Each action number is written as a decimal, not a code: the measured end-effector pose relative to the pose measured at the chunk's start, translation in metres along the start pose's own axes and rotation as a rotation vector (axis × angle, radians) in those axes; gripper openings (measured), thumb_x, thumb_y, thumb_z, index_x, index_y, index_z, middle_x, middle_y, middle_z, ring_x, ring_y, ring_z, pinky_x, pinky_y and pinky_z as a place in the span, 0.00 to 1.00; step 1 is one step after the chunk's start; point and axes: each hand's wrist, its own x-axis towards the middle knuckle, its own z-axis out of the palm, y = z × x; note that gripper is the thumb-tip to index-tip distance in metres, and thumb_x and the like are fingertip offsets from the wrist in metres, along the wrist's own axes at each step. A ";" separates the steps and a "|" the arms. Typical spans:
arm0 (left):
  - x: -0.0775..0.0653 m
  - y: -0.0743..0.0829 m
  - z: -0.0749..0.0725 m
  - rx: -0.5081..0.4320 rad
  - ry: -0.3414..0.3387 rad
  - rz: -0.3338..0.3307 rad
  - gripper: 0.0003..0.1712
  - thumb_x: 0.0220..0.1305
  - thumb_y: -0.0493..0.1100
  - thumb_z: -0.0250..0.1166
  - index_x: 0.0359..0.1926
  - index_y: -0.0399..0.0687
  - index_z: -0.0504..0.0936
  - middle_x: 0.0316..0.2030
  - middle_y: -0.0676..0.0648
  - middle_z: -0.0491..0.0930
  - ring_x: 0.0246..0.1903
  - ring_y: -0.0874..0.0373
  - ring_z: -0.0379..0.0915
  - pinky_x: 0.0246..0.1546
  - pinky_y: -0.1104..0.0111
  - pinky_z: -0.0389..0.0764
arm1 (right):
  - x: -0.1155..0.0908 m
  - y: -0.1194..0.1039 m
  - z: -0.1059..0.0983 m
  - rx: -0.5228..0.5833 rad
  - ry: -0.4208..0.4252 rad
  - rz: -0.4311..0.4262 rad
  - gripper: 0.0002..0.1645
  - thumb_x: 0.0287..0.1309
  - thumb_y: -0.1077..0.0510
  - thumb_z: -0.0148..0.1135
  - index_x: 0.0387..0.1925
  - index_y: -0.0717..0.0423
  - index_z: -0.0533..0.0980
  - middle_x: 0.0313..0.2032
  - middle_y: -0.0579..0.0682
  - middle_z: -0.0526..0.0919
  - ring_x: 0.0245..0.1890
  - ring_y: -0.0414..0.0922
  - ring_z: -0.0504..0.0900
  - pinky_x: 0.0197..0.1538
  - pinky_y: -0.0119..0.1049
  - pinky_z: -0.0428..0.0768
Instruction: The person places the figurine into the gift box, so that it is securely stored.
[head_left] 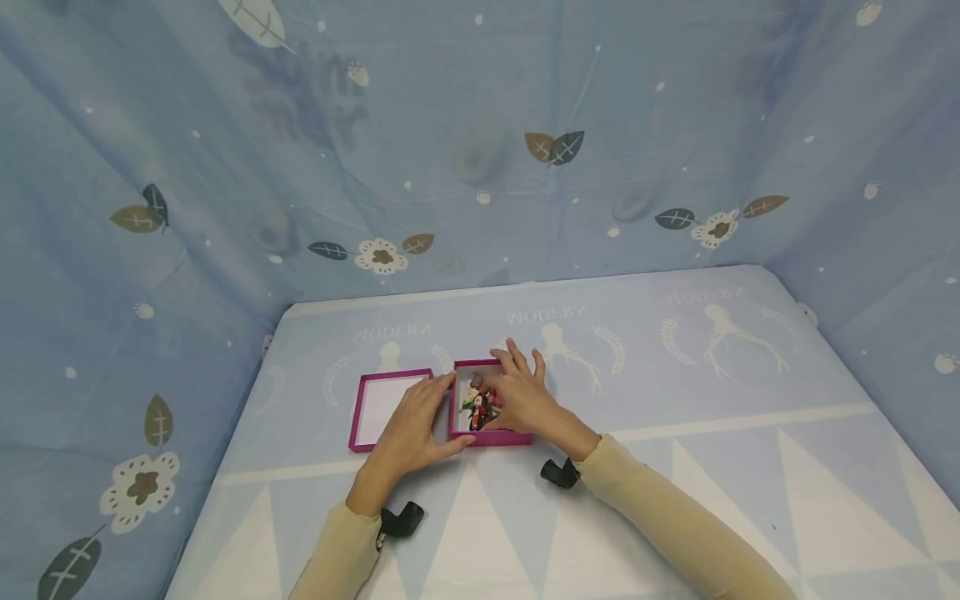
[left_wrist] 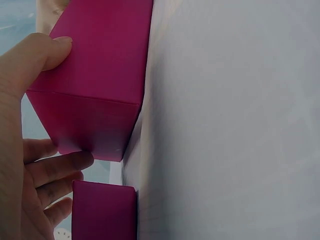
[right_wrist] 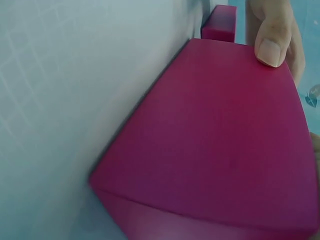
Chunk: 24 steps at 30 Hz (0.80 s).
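Note:
A magenta box [head_left: 453,408] with a white inside stands on the table, with several small toy figures in it; one has black hair and red clothes [head_left: 480,410]. My left hand [head_left: 411,429] holds the box at its near left corner, the thumb on the front wall [left_wrist: 105,55] and fingertips against the left wall. My right hand [head_left: 521,396] reaches over the right part of the box. Its thumb and index finger are down among the figures, the other fingers spread above the far rim. Whether it pinches a figure is hidden.
A shallow magenta lid [head_left: 358,412] with a white inside lies just left of the box, inside facing up. A patterned cloth covers the table [head_left: 675,350], and blue printed curtains [head_left: 480,167] hang at the back and both sides. Black camera mounts [head_left: 402,519] sit at both wrists.

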 end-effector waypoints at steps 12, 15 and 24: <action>0.001 0.002 -0.001 0.003 0.004 -0.002 0.58 0.47 0.66 0.72 0.72 0.41 0.62 0.65 0.43 0.72 0.67 0.45 0.66 0.70 0.49 0.64 | -0.001 0.001 0.001 0.018 0.040 -0.002 0.33 0.26 0.40 0.84 0.40 0.45 0.86 0.70 0.58 0.62 0.76 0.61 0.47 0.68 0.73 0.48; 0.001 0.002 -0.001 0.005 0.011 0.002 0.58 0.47 0.66 0.72 0.72 0.40 0.62 0.65 0.43 0.73 0.66 0.44 0.66 0.69 0.48 0.65 | -0.001 0.001 0.000 0.040 0.022 0.012 0.30 0.27 0.41 0.84 0.38 0.45 0.86 0.71 0.58 0.61 0.76 0.60 0.45 0.68 0.72 0.48; 0.000 0.002 -0.001 0.008 -0.002 -0.004 0.58 0.47 0.66 0.71 0.72 0.40 0.62 0.65 0.42 0.72 0.67 0.44 0.66 0.69 0.48 0.64 | -0.002 0.004 0.002 0.075 0.023 -0.006 0.31 0.29 0.42 0.84 0.41 0.45 0.86 0.71 0.59 0.61 0.76 0.60 0.45 0.68 0.74 0.47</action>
